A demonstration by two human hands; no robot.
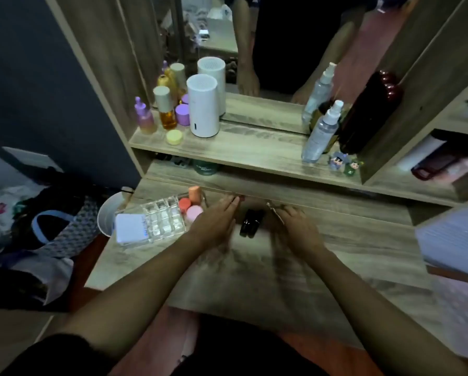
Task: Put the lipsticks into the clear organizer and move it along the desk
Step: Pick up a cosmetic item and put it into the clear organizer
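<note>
Hands flanking perhaps lipsticks

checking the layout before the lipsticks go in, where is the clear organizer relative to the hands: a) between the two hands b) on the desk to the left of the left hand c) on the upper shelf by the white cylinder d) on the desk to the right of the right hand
b: the clear organizer sits on the desk, left of the left hand; the dark items lie between it and the right hand.
</note>
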